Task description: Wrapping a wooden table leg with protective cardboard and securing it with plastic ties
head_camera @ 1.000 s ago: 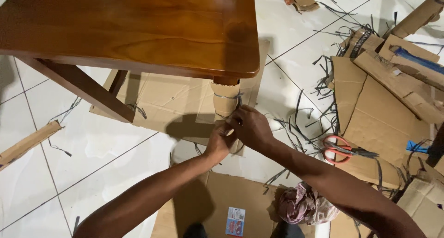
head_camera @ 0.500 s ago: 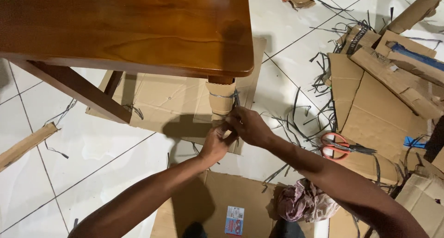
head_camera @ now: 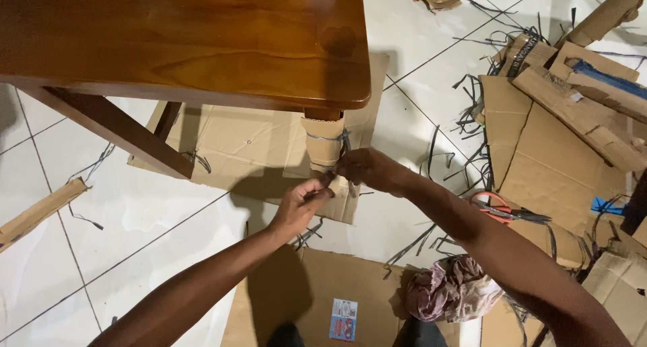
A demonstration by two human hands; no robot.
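A glossy brown wooden table (head_camera: 202, 44) stands on a white tiled floor. Its near right leg (head_camera: 324, 145) is wrapped in corrugated cardboard, and a thin dark strap runs around the upper part of the wrap. My left hand (head_camera: 296, 205) pinches a dark strap end just below and to the left of the leg. My right hand (head_camera: 364, 168) grips the strap at the leg's right side, against the cardboard. Both forearms reach in from the bottom edge.
Flat cardboard sheets (head_camera: 229, 148) lie under the table. More cardboard pieces (head_camera: 559, 151) are piled at the right, among several loose black straps (head_camera: 465, 111). Orange-handled scissors (head_camera: 502, 209) lie at the right, a crumpled pinkish cloth (head_camera: 448, 293) near the bottom, and a cardboard strip (head_camera: 40, 209) at the left.
My hands have come apart: the left moved down and left away from the leg with a strap end, while the right shifted up and right along the leg. The view drifted slightly.
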